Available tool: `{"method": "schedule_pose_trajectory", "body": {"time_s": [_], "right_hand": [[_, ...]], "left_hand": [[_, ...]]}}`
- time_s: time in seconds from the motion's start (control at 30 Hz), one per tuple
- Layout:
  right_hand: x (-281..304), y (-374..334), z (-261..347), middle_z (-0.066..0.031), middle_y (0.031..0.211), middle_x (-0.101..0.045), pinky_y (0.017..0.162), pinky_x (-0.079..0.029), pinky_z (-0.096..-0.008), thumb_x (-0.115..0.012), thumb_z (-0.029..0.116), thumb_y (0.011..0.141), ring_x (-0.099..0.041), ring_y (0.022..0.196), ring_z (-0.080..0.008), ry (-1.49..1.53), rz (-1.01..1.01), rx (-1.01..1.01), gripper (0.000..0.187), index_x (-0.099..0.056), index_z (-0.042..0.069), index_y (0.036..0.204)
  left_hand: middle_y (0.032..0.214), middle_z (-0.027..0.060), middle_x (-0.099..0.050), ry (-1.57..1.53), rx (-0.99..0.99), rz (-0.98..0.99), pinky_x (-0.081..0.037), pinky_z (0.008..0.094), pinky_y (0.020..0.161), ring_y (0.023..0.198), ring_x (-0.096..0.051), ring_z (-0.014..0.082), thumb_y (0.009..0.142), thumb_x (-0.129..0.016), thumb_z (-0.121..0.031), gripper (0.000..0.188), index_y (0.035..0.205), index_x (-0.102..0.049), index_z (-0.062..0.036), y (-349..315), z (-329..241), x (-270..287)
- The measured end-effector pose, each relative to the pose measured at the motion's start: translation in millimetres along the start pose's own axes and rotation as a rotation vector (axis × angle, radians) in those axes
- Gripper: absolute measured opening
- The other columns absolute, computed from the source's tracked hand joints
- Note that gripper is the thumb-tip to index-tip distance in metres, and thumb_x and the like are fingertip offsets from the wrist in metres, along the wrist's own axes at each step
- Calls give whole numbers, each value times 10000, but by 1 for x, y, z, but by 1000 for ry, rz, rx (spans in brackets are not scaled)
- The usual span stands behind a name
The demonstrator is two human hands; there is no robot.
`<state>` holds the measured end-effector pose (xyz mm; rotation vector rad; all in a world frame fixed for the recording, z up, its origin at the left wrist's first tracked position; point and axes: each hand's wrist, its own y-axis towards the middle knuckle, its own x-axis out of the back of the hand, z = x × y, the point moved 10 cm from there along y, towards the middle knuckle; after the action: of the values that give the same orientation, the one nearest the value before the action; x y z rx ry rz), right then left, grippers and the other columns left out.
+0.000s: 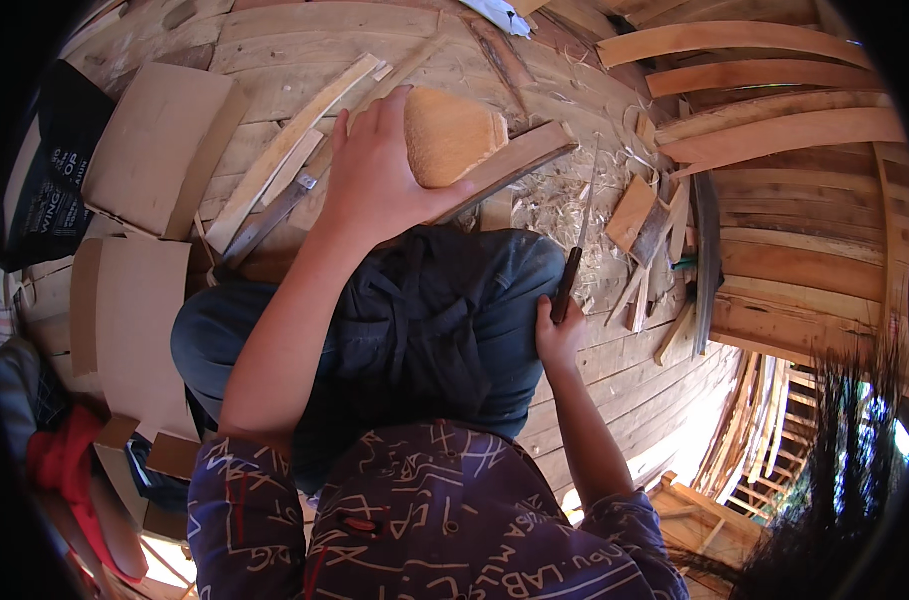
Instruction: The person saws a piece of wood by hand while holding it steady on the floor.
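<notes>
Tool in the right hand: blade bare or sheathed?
Bare: the narrow blade shows uncovered from the dark handle to its thin tip, with the right hand gripping the handle.

A dark purple shirt [425, 540] with white scribbles, and dark blue trousers [220, 330].
The shirt fills the bottom middle of the frame, and its white marks are lines, boxes and letters, some big and some small. A little red patch [360, 524] sits on the front, and a thin red line shows on the left sleeve [245, 520]. That sleeve and the right sleeve [630, 540] are short, so both arms are bare down to the left hand [380, 170] and the right hand [562, 338]. The trousers look dusty and paler on the right knee [537, 258]. Over the lap, mid-frame, is a crumpled black cloth [415, 320] with folds and strips.
</notes>
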<state>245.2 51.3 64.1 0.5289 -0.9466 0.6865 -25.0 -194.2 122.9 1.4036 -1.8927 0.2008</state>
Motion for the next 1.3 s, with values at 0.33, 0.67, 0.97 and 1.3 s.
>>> {"method": "schedule_pose_trajectory", "body": {"time_s": [0.33, 0.67, 0.97, 1.3], "right_hand": [[5, 1, -9, -136, 548, -554, 500, -434, -387, -711, 235, 839, -579, 487, -278, 127, -11, -29, 304, -571, -1, 709], [12, -8, -45, -18, 516, -502, 457, -362, -289, -741, 224, 856, -469, 479, -81, 423, 28, -103, 304, -584, 21, 693], [26, 21, -35, -16, 515, -478, 458, -314, -285, -701, 148, 861, -412, 489, -89, 443, 327, -61, 294, -542, 20, 650], [21, 61, -45, -10, 529, -484, 465, -296, -274, -717, 150, 821, -406, 481, -93, 481, 425, -3, 251, -569, 17, 668]], "left_hand": [[1313, 229, -548, 147, 24, 228, -203, 548, 1170, 1293, -475, 366, 636, -855, -437, 1018, 1417, -375, 5, -17, 0, -45], [1336, 190, -530, 212, 121, 469, -221, 556, 1156, 1305, -471, 332, 631, -832, -505, 1069, 1424, -345, 19, -33, 3, -146], [1323, 207, -540, 308, 217, 392, -299, 472, 1136, 1309, -471, 331, 625, -806, -543, 1042, 1376, -396, 51, 36, 29, -250], [1374, 217, -516, 246, 369, 521, -362, 473, 1091, 1321, -480, 321, 657, -742, -667, 1078, 1397, -400, 39, 35, 44, -299]]}}
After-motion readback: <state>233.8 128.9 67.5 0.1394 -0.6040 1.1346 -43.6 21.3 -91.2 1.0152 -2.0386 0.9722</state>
